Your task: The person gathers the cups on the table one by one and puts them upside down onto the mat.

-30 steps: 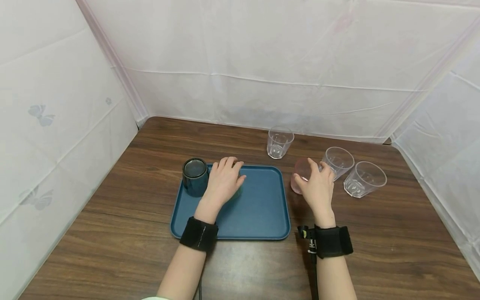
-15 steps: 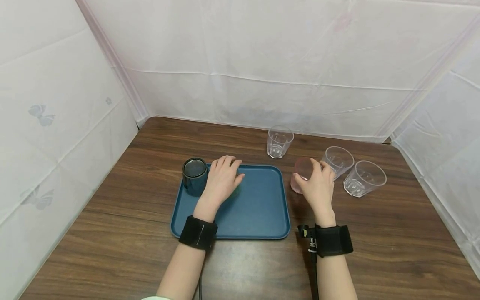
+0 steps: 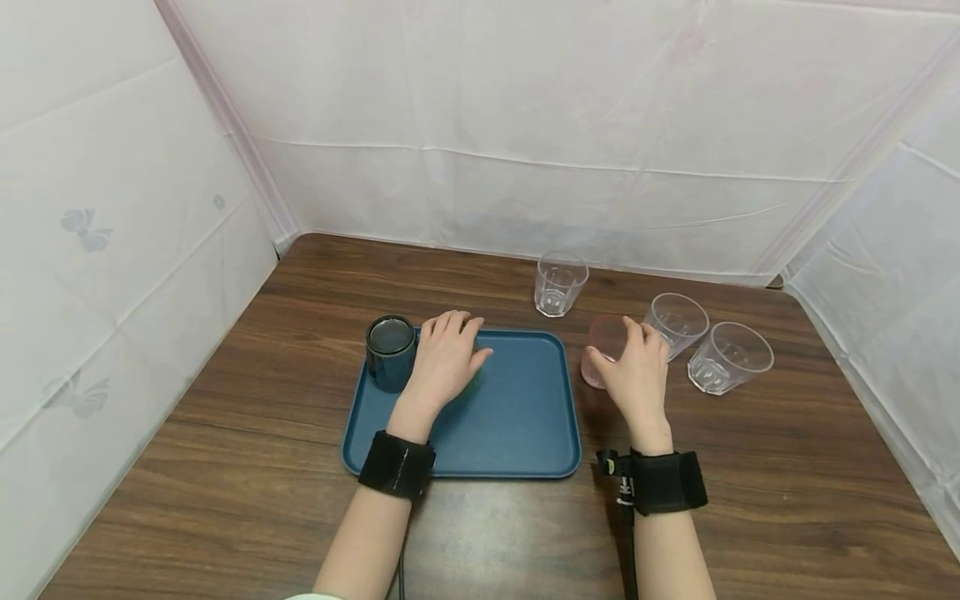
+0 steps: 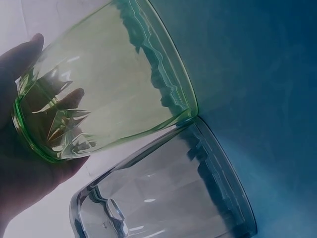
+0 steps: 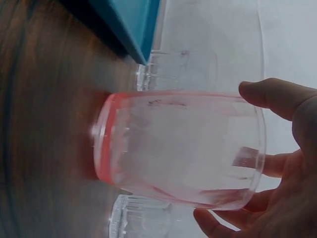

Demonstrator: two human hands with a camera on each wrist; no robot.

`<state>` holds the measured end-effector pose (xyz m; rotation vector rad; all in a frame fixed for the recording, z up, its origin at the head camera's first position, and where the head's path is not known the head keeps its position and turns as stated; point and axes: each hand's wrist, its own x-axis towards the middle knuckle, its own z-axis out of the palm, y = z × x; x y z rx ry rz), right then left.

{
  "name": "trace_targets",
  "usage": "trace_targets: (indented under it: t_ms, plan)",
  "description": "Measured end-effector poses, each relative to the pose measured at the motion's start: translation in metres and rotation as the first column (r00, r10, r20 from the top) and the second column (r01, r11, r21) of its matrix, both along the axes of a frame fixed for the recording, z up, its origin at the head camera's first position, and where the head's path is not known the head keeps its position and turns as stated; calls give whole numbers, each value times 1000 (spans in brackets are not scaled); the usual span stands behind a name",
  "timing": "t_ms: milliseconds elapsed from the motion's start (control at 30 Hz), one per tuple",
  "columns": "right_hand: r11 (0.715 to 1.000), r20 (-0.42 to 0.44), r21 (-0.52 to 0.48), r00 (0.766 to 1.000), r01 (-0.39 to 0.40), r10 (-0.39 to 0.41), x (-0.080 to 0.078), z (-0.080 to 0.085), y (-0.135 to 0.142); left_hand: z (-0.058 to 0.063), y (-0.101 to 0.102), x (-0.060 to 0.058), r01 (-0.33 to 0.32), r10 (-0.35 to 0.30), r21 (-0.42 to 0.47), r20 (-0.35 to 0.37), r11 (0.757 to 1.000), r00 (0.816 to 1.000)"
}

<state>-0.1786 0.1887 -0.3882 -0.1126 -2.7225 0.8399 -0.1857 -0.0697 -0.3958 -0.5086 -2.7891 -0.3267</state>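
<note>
My left hand [image 3: 442, 360] holds a green glass [image 4: 114, 94] by its base. That glass is upside down, rim on the blue tray [image 3: 517, 408], and mostly hidden under the hand in the head view. Just left of it, another upturned glass [image 3: 390, 358] looks dark from above, but see-through and greyish in the left wrist view. To the right of the tray, a pink glass [image 3: 602, 343] stands upright on the table. Around its upper part my right hand [image 3: 637, 371] has thumb and fingers on opposite sides, near the rim.
Two clear glasses [image 3: 727, 358] [image 3: 678, 325] stand upright right of the pink one, close to my right hand. A third clear glass [image 3: 558, 287] is behind the tray, near the table's back edge. White sheeting [image 3: 487, 200] closes off the back and sides.
Very little differs. My left hand has shifted slightly, and a finger of my right hand has edged along the pink glass's rim. The glasses and tray stay in place.
</note>
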Motion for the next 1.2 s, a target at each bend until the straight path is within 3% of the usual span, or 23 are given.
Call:
trace_targets:
  t_ms: [200,433,1200]
  plan:
    - [1000,20,-22,1000,-18,18,2,3,0,2,-1,0,9,-9,7,73,1000,997]
    - [1000,12,-12,1000,-11,12,2,4,1,2,0,0,3,-6,30,95,1000,995]
    - [995,-119,-89,992,36,-46,6,11,-1,2,-2,-1,-6,5,59,12,998,1000]
